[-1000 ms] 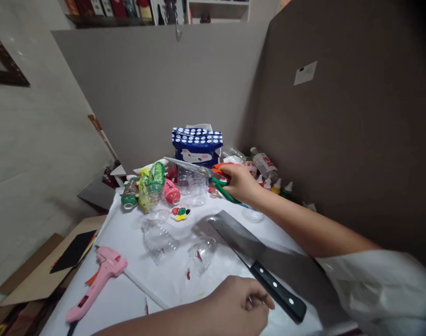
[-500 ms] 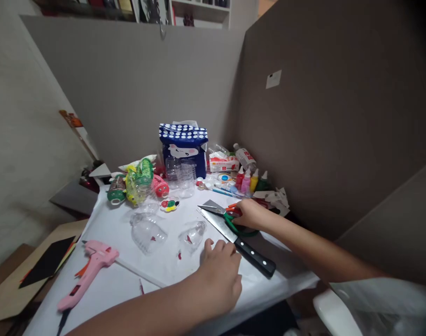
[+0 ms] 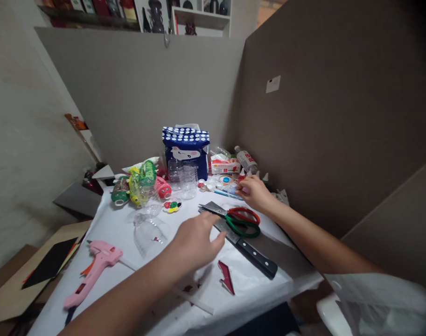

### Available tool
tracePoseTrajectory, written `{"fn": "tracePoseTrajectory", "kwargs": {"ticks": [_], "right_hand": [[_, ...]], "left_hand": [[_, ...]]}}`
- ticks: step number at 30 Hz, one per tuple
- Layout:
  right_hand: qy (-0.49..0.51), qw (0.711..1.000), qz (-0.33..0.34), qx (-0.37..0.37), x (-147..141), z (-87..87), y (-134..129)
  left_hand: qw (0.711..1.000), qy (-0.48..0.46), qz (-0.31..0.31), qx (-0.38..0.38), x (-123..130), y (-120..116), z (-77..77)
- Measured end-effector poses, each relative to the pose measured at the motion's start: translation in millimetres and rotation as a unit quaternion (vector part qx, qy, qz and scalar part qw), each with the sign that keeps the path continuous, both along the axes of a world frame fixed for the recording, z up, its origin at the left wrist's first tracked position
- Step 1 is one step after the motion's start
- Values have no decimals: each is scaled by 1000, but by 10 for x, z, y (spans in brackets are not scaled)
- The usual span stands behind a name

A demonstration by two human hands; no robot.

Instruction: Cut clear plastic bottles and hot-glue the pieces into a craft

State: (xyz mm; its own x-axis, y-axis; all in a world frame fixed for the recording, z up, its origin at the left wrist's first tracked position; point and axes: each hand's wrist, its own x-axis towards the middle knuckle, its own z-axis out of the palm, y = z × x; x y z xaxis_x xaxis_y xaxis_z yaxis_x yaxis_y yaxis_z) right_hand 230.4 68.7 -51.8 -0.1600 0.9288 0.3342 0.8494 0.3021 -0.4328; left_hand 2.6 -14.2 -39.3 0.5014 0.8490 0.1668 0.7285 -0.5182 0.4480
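Note:
My left hand (image 3: 195, 240) hovers over the middle of the white-covered table, thumb spread from the fingers, empty as far as I can see. Its fingertips are near the kitchen knife (image 3: 253, 256) and the blades of the scissors (image 3: 244, 226), which lie partly across the knife with red and green handles. My right hand (image 3: 256, 193) is beyond the scissors, by the paint bottles and the paintbrushes (image 3: 225, 193). Its fingers are curled together; what is between them is unclear. A dark red scrap (image 3: 226, 277) lies in front of the knife. A clear cut bottle piece (image 3: 150, 233) rests left of my left hand.
A pink glue gun (image 3: 97, 270) lies at the left with a white glue stick. Painted bottles (image 3: 143, 179), a paint palette (image 3: 171, 205), clear plastic cups (image 3: 185, 179) and a blue bag (image 3: 186, 151) stand at the back. Grey partitions (image 3: 139, 84) enclose the table.
My right hand has let go of the scissors and moved away towards the paint bottles. My left hand has moved left and forward, uncovering the red scrap and hiding a second clear piece.

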Motion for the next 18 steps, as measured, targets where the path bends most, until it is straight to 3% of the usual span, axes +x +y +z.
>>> {"fn": "tracePoseTrajectory", "kwargs": {"ticks": [4, 6, 10, 12, 15, 18], "right_hand": [[101, 984, 130, -67, -226, 205, -241], [142, 968, 185, -91, -368, 266, -360], [270, 925, 248, -106, -618, 272, -517], [303, 916, 254, -69, -677, 261, -562], [326, 911, 244, 70, -592, 286, -564], [260, 942, 135, 162, -248, 334, -448]], "left_hand": [[981, -106, 19, -159, -188, 270, 151], [970, -117, -5, -215, -246, 362, 176], [949, -152, -54, -272, -286, 396, 185], [946, -178, -47, -268, -290, 362, 214], [938, -213, -2, -272, -315, 303, 312], [934, -252, 34, -253, -372, 286, 423]]}}
